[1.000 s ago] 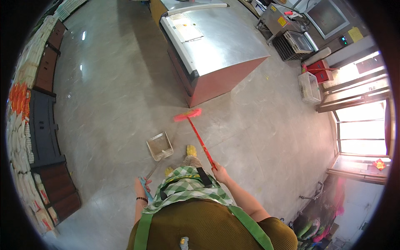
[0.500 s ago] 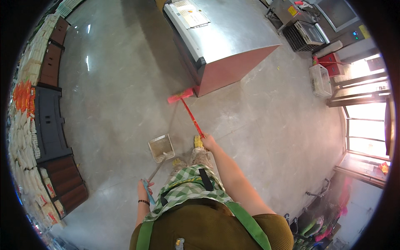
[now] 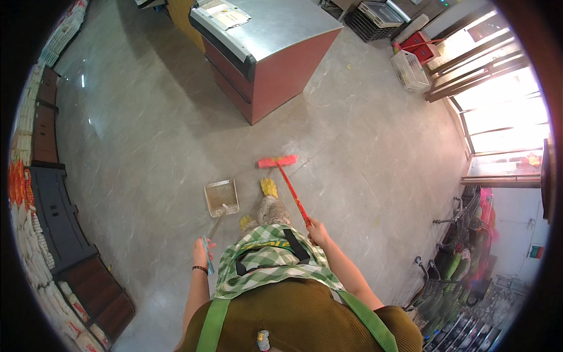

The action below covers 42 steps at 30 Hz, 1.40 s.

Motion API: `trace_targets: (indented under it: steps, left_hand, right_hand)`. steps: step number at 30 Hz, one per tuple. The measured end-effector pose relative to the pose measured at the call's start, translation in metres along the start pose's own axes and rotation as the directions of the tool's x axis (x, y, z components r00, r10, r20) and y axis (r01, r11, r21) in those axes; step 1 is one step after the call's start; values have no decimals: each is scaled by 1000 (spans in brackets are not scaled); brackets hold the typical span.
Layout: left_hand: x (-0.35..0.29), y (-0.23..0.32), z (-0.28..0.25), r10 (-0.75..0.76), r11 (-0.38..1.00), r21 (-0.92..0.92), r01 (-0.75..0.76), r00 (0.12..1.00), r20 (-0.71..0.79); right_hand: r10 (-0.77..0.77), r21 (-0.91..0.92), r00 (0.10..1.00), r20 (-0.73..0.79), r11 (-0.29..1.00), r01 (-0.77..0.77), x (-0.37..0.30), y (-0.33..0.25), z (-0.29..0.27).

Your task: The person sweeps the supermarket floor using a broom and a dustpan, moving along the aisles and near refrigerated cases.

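Observation:
My right hand (image 3: 318,233) is closed round the upper end of a red broom handle, in front of my right side. The broom (image 3: 278,161) has a pink-red head, which rests on the floor just beyond my yellow shoe (image 3: 269,188). My left hand (image 3: 202,252) grips the light-blue end of a dustpan handle, low at my left side. The dustpan (image 3: 222,198) is a pale, boxy, long-handled one, on or close to the floor left of my feet. Its inside looks greyish-brown; any sweepings are too small to make out.
A counter (image 3: 258,94) with a metal top and red-brown sides stands ahead. Shelving (image 3: 61,214) with stacked packages runs along the left. At the right are a white crate (image 3: 409,70), a bright glass doorway (image 3: 498,114) and several shopping carts (image 3: 454,264).
The broom head has come from the counter's corner back toward my feet, and my right arm has drawn in. The counter now sits farther off; the dustpan stays in my left hand.

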<state>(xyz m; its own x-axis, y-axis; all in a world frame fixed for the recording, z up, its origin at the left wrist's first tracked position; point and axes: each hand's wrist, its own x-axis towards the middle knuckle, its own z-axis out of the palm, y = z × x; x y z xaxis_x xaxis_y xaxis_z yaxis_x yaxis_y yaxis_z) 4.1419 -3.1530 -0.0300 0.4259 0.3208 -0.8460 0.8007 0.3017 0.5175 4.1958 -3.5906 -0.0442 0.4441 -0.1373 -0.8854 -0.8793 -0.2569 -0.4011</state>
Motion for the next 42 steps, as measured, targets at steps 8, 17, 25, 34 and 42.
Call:
trace_targets:
  steps: [8, 17, 25, 34, 42]
  left_hand:
    - [-31, -7, -14, 46, 999, -8, -47, 999, -10]
    - [-61, -22, 27, -105, 994, -11, 104, 987, -120]
    - [-57, -37, 43, -75, 997, -41, 72, 993, -87]
    - [-59, -34, 55, -26, 1000, -15, 25, 995, -95]
    - [-61, 14, 96, 74, 962, 263, -76, 997, 19]
  right_hand:
    - [-319, -334, 941, 108, 880, 337, 10, -63, 20]
    - [-254, -176, 956, 148, 944, 278, 151, -187, 126]
    - [-390, -105, 920, -36, 917, 385, 130, -2, 42]
    - [-219, -31, 975, -28, 975, 218, 41, -26, -54]
    - [-275, -245, 961, 12, 931, 269, 148, -97, -70]
